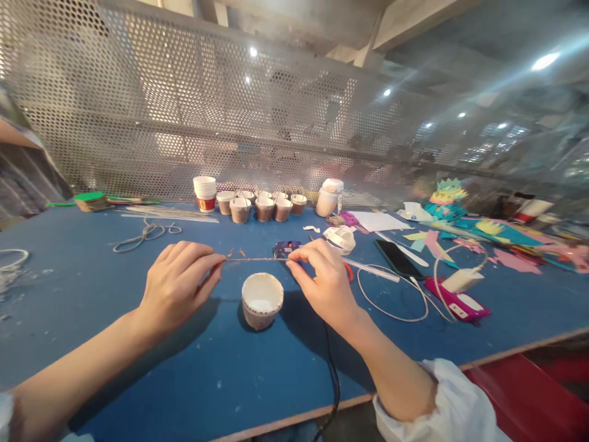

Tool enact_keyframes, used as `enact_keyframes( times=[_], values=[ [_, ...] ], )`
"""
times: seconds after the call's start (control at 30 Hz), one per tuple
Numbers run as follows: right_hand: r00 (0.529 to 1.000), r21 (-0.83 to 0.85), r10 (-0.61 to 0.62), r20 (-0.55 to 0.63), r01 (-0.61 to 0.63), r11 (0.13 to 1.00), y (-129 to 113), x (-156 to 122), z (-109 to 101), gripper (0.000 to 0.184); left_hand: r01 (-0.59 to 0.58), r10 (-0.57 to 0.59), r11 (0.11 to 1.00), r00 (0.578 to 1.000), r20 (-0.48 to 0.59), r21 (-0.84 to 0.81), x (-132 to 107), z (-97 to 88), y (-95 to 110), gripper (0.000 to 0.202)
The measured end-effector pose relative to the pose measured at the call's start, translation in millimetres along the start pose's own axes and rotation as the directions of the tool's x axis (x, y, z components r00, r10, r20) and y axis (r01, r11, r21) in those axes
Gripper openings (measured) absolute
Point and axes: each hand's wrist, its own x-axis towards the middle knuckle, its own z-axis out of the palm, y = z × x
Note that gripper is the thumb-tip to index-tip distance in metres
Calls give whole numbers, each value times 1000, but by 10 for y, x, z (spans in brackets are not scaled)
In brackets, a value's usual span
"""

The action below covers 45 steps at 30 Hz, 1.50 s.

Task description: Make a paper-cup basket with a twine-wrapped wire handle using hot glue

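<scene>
Between my two hands a thin brown twisted cord (256, 259) is stretched straight, level above the table. My left hand (181, 276) pinches its left end between thumb and fingertips. At the other end, my right hand (324, 276) holds it in the same kind of pinch. Just below and in front of the cord stands a small cup (262, 301), upright, white inside, with a dotted rim. Behind my right fingers lies a dark blue tool (286, 248), partly hidden, probably joined to the black cable (332, 368).
Several brown-wrapped cups (264, 209) and a stack of paper cups (205, 191) line the mesh panel (184, 123). A white jar (329, 197), a roll of white tape (340, 238), a phone (398, 258), a pink power strip (460, 304) and paper scraps (515, 260) lie rightward. String (147, 233) lies left.
</scene>
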Motion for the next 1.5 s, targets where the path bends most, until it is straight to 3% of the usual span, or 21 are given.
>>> enact_keyframes(
  times=[0.13, 0.23, 0.47, 0.63, 0.87, 1.03, 1.2, 1.5],
  values=[
    [996, 141, 84, -15, -81, 987, 9, -16, 3, 18, -37, 38, 999, 999, -25, 33, -17, 22, -42, 12],
    [997, 131, 58, -55, -50, 990, 16, -21, -1, 26, -52, 54, 998, 998, -30, 39, -18, 29, -41, 12],
    [991, -83, -130, -32, 127, 988, 29, -7, 10, 10, -34, 34, 999, 998, -58, 13, -26, 26, -34, 12],
    [997, -100, -71, 27, 73, 992, 13, -19, 26, 10, 21, -22, 1000, 999, 35, 21, -45, 29, -18, 13],
    [998, 117, 59, 35, -63, 991, -19, -45, 86, 10, 153, -154, 988, 977, 149, 12, -13, 50, 25, 19],
    [1000, 20, -5, 26, 4, 1000, -56, -39, 45, 9, 205, -196, 978, 966, 166, -39, 20, 23, 28, 20],
    [991, -150, -102, 85, 114, 982, -106, -25, -11, 14, 128, -122, 990, 988, 97, -61, 44, -8, 55, 18],
    [998, -63, -49, 41, 52, 997, -123, -49, -14, 17, 231, -220, 971, 963, 153, -61, 84, -42, 139, 25]
  ],
)
